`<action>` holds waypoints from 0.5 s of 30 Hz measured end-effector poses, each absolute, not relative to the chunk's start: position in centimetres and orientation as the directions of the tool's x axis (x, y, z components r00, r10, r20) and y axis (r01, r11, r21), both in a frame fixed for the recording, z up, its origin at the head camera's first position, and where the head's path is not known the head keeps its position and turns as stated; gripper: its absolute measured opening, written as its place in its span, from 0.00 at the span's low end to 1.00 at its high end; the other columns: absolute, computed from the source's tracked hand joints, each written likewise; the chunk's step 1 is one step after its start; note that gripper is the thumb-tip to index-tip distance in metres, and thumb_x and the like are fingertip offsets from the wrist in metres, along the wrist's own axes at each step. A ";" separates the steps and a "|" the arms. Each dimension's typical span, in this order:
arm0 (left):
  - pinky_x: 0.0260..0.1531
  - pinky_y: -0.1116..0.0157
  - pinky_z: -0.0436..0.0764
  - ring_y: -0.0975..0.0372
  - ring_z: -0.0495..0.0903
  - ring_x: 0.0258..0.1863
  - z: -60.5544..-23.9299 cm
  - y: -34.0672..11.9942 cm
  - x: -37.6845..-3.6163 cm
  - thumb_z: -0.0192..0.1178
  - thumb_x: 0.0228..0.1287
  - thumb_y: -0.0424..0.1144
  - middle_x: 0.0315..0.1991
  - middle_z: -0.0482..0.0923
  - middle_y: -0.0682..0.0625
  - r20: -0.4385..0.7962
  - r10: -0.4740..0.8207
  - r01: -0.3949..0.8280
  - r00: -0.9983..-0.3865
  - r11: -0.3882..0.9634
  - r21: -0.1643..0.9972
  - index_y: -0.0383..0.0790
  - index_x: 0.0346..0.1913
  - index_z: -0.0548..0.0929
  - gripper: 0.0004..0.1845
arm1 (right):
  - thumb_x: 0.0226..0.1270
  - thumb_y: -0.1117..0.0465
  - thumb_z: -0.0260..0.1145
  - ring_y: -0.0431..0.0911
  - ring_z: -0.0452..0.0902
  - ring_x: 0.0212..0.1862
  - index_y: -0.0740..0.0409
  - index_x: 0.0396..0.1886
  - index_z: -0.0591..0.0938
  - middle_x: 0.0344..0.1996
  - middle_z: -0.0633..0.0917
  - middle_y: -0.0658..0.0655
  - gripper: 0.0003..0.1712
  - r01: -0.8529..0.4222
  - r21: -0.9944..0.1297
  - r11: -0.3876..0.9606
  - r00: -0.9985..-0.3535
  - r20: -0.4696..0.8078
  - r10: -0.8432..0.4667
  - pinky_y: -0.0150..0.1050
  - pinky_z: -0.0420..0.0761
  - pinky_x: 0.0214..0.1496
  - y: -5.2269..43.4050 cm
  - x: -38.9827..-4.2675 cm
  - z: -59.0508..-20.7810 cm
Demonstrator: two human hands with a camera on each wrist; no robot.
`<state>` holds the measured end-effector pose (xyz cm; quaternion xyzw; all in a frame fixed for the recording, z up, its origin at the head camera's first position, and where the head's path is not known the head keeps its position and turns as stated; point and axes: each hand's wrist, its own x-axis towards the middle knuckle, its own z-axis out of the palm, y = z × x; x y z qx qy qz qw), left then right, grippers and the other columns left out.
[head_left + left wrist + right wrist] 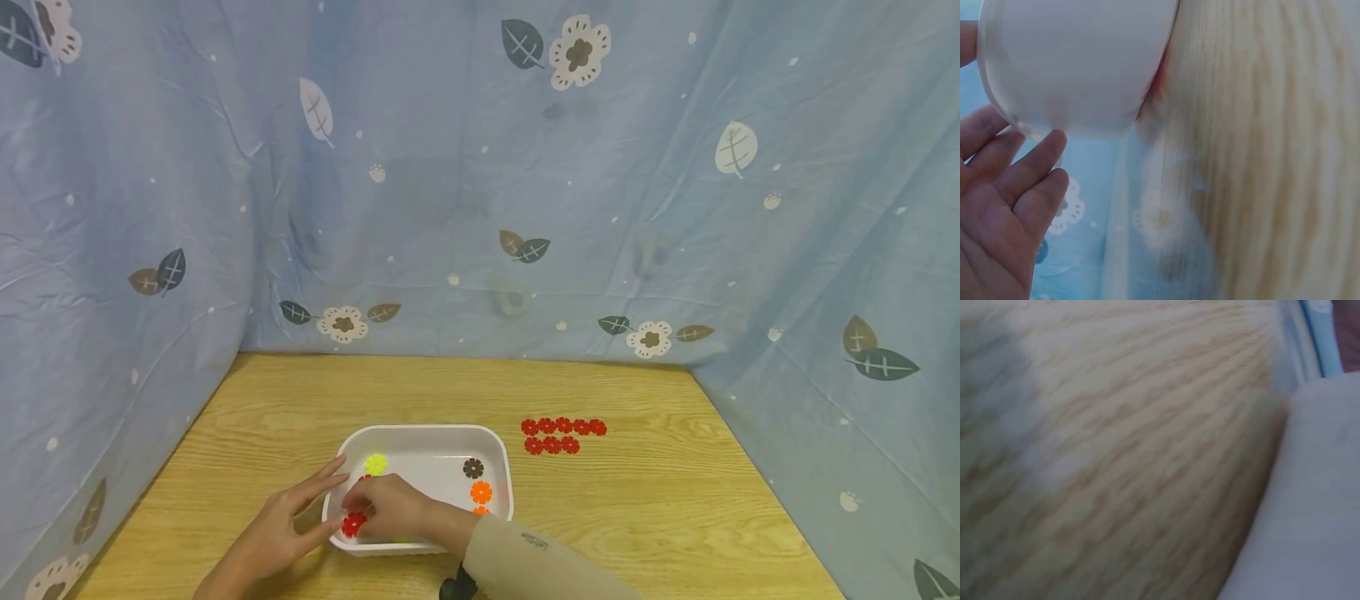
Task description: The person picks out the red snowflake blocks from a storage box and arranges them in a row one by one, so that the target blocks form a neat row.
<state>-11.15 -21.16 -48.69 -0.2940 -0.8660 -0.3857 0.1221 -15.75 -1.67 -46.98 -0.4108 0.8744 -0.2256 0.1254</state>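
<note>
A white tray (420,428) stands on the table, with flower-shaped plastic discs inside. My left hand (281,525) is at the tray's left end, fingers extended and fingertips at the rim. In the left wrist view, loosely bent fingers (1038,162) lie by the tray's outer wall (1079,69). My right hand (390,507) reaches into the left part of the tray with bent fingers, right by a red disc (354,524). Its fingertips are partly hidden, and I cannot tell whether they pinch a disc. Another red disc (365,478) peeks out behind this hand.
A yellow disc (376,464), a brown disc (473,468) and an orange disc (481,492) lie in the tray. Right of it, several red discs (563,426) form two rows on the wooden table (660,500). A blue patterned cloth (450,192) encloses the back and sides.
</note>
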 end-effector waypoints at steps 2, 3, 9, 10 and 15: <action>0.54 0.88 0.55 0.74 0.59 0.63 -48.7 -21.2 -11.2 0.64 0.52 0.38 0.63 0.65 0.45 0.441 0.415 0.606 -0.795 0.527 0.596 0.45 0.57 0.73 0.26 | 0.45 0.63 0.71 0.26 0.69 0.32 0.51 0.43 0.80 0.32 0.81 0.40 0.21 -0.701 -0.437 0.564 -0.620 -0.017 -0.784 0.15 0.68 0.34 -1.9 -15.8 -47.1; 0.54 0.88 0.56 0.74 0.59 0.62 -48.7 -21.2 -11.2 0.64 0.52 0.38 0.63 0.65 0.45 0.441 0.415 0.606 -0.796 0.526 0.597 0.44 0.57 0.73 0.26 | 0.45 0.63 0.70 0.26 0.68 0.31 0.50 0.43 0.80 0.30 0.80 0.39 0.21 -0.719 -0.405 0.564 -0.614 -0.010 -0.789 0.15 0.67 0.33 -2.0 -15.8 -47.2; 0.55 0.87 0.56 0.74 0.58 0.63 -48.8 -21.3 -11.2 0.63 0.53 0.38 0.64 0.63 0.44 0.428 0.428 0.605 -0.796 0.527 0.597 0.43 0.57 0.72 0.26 | 0.43 0.62 0.71 0.27 0.66 0.30 0.47 0.39 0.81 0.28 0.77 0.39 0.18 -0.799 -0.250 0.547 -0.571 0.032 -0.820 0.14 0.64 0.33 -2.1 -15.8 -47.4; 0.55 0.87 0.56 0.74 0.58 0.63 -48.8 -21.3 -11.2 0.63 0.54 0.39 0.64 0.63 0.44 0.424 0.431 0.604 -0.796 0.528 0.597 0.43 0.58 0.72 0.26 | 0.44 0.62 0.71 0.27 0.65 0.30 0.47 0.38 0.81 0.28 0.76 0.39 0.17 -0.804 -0.241 0.544 -0.566 0.031 -0.823 0.14 0.64 0.33 -2.1 -15.8 -47.3; 0.54 0.87 0.58 0.73 0.60 0.62 -48.7 -21.1 -11.1 0.64 0.53 0.37 0.63 0.64 0.44 0.447 0.417 0.611 -0.791 0.516 0.601 0.43 0.57 0.73 0.26 | 0.46 0.59 0.71 0.28 0.63 0.30 0.46 0.36 0.81 0.27 0.73 0.40 0.14 -0.819 -0.222 0.529 -0.548 0.028 -0.836 0.14 0.62 0.32 -2.0 -15.9 -47.4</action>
